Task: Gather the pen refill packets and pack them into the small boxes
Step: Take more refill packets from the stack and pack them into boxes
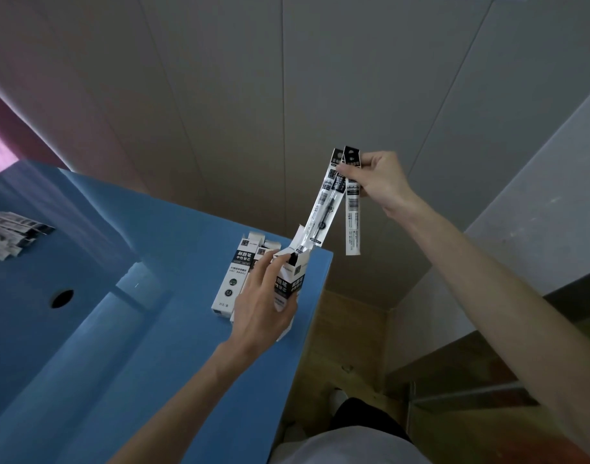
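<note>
My left hand [263,306] grips a small white-and-black box [288,286] standing upright near the right edge of the blue table [119,329], its top flaps open. My right hand [375,177] is raised above it, pinching the black tops of two long white refill packets. One packet [323,212] slants down with its lower end in the box mouth. The other packet [352,222] hangs free to the right of the box. Two more small boxes [235,279] stand just left of the held one, partly hidden by my left hand.
A pile of refill packets [10,234] lies at the table's far left. A round dark hole [61,298] is in the table top. To the right of the table edge the floor drops away, with my legs and a wooden piece [353,329] below.
</note>
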A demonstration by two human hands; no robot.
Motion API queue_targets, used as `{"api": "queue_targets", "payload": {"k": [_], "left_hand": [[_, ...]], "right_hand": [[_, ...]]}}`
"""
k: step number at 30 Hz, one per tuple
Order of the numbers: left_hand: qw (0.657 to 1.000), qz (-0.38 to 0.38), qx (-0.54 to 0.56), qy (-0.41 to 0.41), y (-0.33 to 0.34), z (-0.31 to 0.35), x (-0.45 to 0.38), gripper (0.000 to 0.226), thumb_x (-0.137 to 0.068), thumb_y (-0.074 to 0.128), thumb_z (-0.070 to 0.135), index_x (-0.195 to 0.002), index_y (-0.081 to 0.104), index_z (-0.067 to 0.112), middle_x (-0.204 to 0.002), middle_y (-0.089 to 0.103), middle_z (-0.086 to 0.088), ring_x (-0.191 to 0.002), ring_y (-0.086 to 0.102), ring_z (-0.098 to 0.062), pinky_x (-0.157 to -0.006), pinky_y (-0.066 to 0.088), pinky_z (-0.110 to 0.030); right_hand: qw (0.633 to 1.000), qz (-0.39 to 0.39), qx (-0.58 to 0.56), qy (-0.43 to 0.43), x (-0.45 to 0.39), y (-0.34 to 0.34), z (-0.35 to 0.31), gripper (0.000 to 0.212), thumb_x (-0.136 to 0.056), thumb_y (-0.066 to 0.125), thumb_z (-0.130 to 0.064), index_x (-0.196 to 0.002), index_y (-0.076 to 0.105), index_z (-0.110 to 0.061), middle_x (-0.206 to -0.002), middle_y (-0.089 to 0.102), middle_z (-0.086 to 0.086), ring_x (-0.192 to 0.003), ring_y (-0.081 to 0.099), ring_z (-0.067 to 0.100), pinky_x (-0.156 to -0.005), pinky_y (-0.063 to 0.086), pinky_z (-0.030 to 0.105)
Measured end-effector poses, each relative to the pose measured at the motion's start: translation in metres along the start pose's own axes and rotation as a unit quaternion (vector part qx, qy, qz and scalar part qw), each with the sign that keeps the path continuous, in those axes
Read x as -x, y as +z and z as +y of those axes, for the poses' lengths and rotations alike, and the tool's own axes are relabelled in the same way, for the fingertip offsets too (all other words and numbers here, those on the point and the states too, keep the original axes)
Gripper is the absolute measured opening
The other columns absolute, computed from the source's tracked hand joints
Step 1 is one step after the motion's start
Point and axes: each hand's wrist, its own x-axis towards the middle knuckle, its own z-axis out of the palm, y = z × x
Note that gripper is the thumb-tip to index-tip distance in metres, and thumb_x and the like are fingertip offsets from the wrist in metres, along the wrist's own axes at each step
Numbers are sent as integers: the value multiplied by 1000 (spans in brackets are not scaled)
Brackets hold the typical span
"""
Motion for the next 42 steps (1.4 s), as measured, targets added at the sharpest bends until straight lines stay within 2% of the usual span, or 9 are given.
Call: {"api": "queue_targets", "payload": {"k": [13, 19, 23, 26, 28, 32, 35, 39, 42], "left_hand": [[1000, -5, -10, -19, 1, 8, 0, 99, -81, 84, 30, -157, 21, 27, -154, 42, 1, -124, 54, -17, -70, 47, -27], [999, -14, -18, -30, 3, 11, 1, 97, -82, 83, 31, -156, 21, 26, -151, 42, 5, -122, 53, -16, -69, 47, -27], [999, -10, -25, -34, 2, 14, 2, 97, -81, 84, 30, -157, 24, 24, -150, 43, 5, -122, 50, -12, -70, 45, -26], [999, -12, -32, -33, 2, 13, 3, 97, -81, 83, 30, -158, 23, 25, -149, 41, 8, -119, 48, -9, -68, 44, -26], [998, -13, -41, -35, 1, 13, 4, 96, -82, 82, 31, -158, 24, 24, -150, 41, 8, -118, 51, -11, -67, 43, -26], [998, -4, -56, -40, 1, 12, 4, 97, -79, 83, 29, -157, 26, 23, -148, 45, 5, -115, 56, -17, -63, 41, -26], [997, 1, -59, -41, 2, 14, 3, 98, -78, 85, 28, -156, 26, 24, -146, 46, 4, -119, 54, -17, -65, 42, -25], [997, 20, -41, -64, 2, 16, 1, 95, -79, 83, 32, -157, 30, 24, -148, 45, 6, -122, 52, -15, -72, 46, -29], [997, 25, -41, -63, 2, 16, 1, 94, -78, 83, 33, -156, 31, 23, -147, 46, 6, -120, 54, -15, -71, 49, -31]], "right_hand": [[999, -4, 0, -35, 7, -3, -10, 5, -93, 74, -13, -98, 76, -12, -86, 80, 0, -76, 76, 13, -68, 60, 26], [996, -31, 49, -74, 16, 10, -13, 10, -94, 74, -17, -99, 77, -25, -91, 80, -7, -83, 77, 14, -85, 61, 36], [987, -49, 83, -125, 35, 25, -16, 8, -97, 70, -19, -100, 76, -16, -73, 75, -15, -58, 66, 0, -60, 51, 17], [978, -49, 118, -164, 48, 35, -12, 11, -99, 69, -24, -98, 78, -18, -65, 70, -9, -46, 51, 5, -47, 41, 22], [977, -17, 113, -181, 51, 37, -12, 13, -99, 68, -25, -104, 78, -18, -71, 74, -5, -46, 50, 9, -45, 40, 29], [979, 15, 107, -174, 46, 37, -14, 16, -99, 69, -29, -84, 75, -26, -68, 73, 5, -50, 56, 34, -47, 43, 42], [976, 15, 130, -176, 46, 39, -12, 20, -99, 68, -29, -85, 75, -17, -66, 70, 12, -46, 50, 26, -47, 39, 37], [971, -26, 136, -194, 55, 39, -7, 20, -98, 68, -28, -96, 77, -10, -74, 75, 3, -51, 60, 27, -47, 46, 35], [952, -63, 185, -235, 61, 37, 2, 27, -98, 66, -36, -98, 78, -11, -72, 74, -1, -48, 57, 14, -46, 42, 22]]}}
